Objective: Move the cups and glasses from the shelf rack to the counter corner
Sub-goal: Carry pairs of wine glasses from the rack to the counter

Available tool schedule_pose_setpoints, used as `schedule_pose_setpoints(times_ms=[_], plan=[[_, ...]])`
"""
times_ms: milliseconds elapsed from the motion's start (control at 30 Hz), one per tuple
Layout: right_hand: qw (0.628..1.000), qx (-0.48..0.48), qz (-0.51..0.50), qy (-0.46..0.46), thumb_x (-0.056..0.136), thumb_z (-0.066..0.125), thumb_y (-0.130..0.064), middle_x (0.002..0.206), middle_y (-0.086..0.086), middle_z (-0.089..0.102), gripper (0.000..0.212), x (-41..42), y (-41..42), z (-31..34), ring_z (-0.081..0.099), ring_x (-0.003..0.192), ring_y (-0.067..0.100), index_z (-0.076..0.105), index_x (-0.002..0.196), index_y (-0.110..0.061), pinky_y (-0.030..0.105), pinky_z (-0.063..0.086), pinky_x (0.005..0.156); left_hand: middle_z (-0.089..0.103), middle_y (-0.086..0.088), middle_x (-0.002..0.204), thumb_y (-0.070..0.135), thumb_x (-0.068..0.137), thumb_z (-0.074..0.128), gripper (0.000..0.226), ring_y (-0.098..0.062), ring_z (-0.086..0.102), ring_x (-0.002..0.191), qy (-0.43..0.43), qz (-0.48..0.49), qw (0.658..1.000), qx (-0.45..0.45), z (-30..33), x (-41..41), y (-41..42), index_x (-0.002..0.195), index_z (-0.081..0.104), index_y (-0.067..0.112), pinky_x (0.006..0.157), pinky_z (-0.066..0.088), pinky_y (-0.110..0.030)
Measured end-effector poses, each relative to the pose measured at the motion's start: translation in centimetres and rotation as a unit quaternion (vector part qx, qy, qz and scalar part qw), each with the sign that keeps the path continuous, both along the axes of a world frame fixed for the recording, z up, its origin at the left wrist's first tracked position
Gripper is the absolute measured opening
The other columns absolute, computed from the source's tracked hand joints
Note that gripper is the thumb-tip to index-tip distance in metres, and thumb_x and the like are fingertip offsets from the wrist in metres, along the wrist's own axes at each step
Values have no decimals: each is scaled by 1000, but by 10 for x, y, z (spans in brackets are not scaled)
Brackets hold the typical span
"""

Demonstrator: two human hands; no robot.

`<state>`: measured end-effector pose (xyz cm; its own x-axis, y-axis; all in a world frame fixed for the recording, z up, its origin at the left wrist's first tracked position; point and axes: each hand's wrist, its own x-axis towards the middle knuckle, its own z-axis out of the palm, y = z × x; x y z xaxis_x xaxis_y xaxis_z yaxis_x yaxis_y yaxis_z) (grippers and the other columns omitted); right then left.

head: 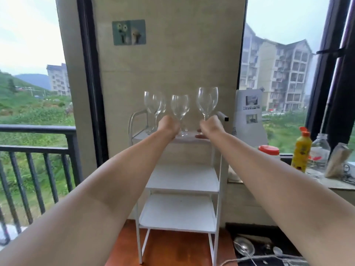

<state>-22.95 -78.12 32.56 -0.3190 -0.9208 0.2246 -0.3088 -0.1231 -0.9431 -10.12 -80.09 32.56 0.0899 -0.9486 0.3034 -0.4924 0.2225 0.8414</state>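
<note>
clear stemmed wine glasses [180,107] on white rack [178,181], both hands gripping stems

No text can be read anywhere. The paper sheet [249,110] leaning in the window carries a dark line of print between two small photos, too blurred to make out. The yellow bottle [301,153] on the sill has a label with red marks near its base, also illegible. The wall sticker [129,32] shows only pictures, no letters.
</note>
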Motion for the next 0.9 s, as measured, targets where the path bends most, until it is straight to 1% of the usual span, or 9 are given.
schedule_pose_setpoints(times_ms=[100, 167, 267, 367, 433, 500, 567, 667, 900], plan=[[998, 9, 16, -52, 92, 39, -6, 89, 6, 57, 41, 1, -9, -1, 69, 85, 28, 43, 133, -2, 51, 58, 84, 57, -8, 68, 8, 91, 47, 9, -32, 66, 78, 71, -34, 996, 30, 2, -2, -8, 90, 55, 3, 61, 48, -33], [997, 7, 22, -79, 95, 36, -4, 92, 5, 57, 41, 3, -10, 1, 67, 80, 25, 43, 135, -3, 52, 59, 81, 57, -9, 67, 5, 90, 48, 9, -29, 64, 67, 87, -55, 994, 34, 2, -1, -13, 83, 55, 4, 57, 48, -31], [994, 13, 24, -103, 100, 32, -3, 96, 6, 54, 36, 1, -10, 3, 64, 60, 17, 42, 134, -4, 33, 61, 52, 59, -9, 66, 5, 91, 48, 25, -23, 60, 56, 101, -69, 992, 39, -1, -2, -22, 67, 53, 7, 52, 45, -28], [987, 33, 10, -158, 104, 22, -8, 79, 6, 49, 37, -2, -12, 7, 59, 30, 18, 44, 132, -4, 24, 45, 26, 60, -9, 65, 8, 93, 49, 30, -22, 59, 55, 108, -73, 991, 38, -1, -1, -24, 64, 55, 7, 51, 46, -28], [985, 33, -3, -168, 104, 23, -10, 75, 6, 49, 36, -3, -11, 7, 60, 33, 23, 47, 129, -2, 24, 42, 24, 61, -8, 65, 10, 95, 50, 31, -21, 59, 55, 105, -78, 991, 30, -2, 0, -24, 64, 55, 7, 51, 47, -27], [991, 20, -1, -130, 104, 28, -13, 74, 10, 50, 24, 1, -6, 6, 60, 46, 26, 47, 116, -7, 27, 46, 26, 61, -7, 67, 10, 96, 50, 30, -18, 59, 54, 99, -85, 991, 16, -2, 1, -20, 66, 54, 8, 45, 47, -24], [996, -8, 12, -88, 105, 30, -15, 73, 13, 51, 15, 5, 0, 7, 60, 51, 25, 42, 109, -7, 30, 53, 34, 62, -4, 69, 11, 96, 49, 29, -13, 58, 52, 89, -88, 992, -5, 1, 2, -15, 68, 54, 9, 40, 44, -19], [997, -34, 16, -64, 104, 30, -15, 75, 12, 54, 18, 6, 8, 12, 61, 53, 23, 44, 106, -4, 32, 57, 48, 61, 0, 68, 13, 98, 48, 30, -10, 57, 53, 93, -86, 991, -36, 11, 4, -4, 68, 54, 12, 38, 43, -15], [995, -66, 44, -58, 104, 31, -15, 81, 10, 55, 26, 6, 44, 20, 61, 52, 20, 50, 91, -3, 24, 53, 37, 63, 3, 70, 12, 98, 47, 32, -7, 56, 54, 116, -79, 987, -79, 16, 6, 37, 68, 58, 14, 42, 46, -14]])
